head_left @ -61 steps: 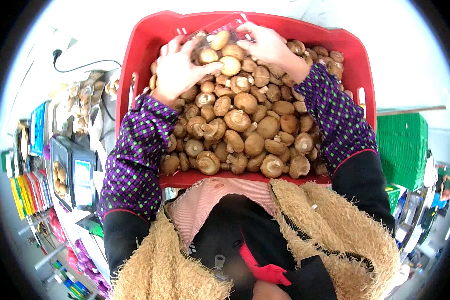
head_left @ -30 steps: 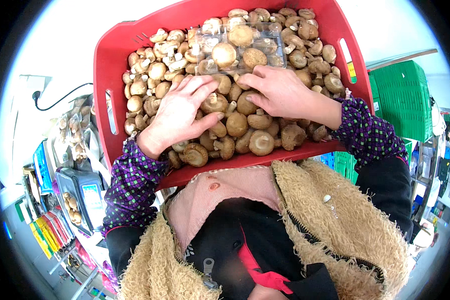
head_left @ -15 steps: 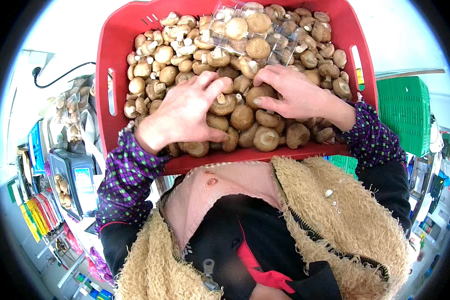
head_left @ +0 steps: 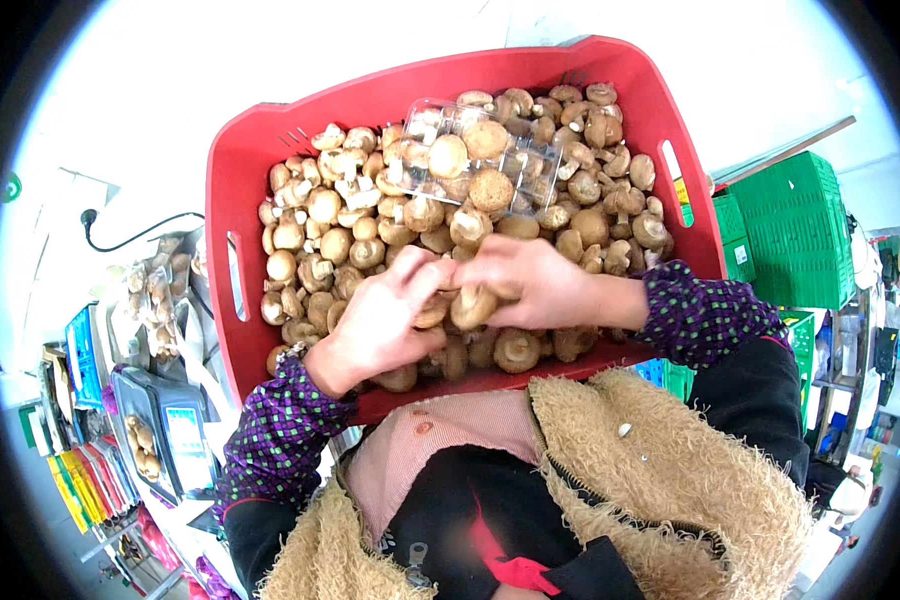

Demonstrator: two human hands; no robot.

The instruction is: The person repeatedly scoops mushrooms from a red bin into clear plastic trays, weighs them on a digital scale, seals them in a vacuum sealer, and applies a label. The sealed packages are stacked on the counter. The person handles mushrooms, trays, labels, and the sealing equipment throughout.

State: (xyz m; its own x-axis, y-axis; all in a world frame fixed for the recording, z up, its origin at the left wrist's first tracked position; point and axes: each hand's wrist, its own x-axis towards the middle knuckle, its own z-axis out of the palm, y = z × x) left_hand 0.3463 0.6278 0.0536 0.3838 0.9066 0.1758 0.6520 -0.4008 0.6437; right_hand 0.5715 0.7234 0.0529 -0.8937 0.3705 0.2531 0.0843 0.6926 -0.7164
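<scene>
Over the red crate, a mushroom, likely light, soft, best cap-held, is pinched by the right hand; grip unclear for the left hand.

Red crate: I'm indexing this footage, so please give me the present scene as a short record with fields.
container: red crate, heaped with brown mushrooms
tray: clear plastic tray lying on the heap, three large caps showing
left hand: fingers bent at the heap; grip blurred
right hand: fingers around a mushroom
right side: green crates
left side: dark device with screen
</scene>
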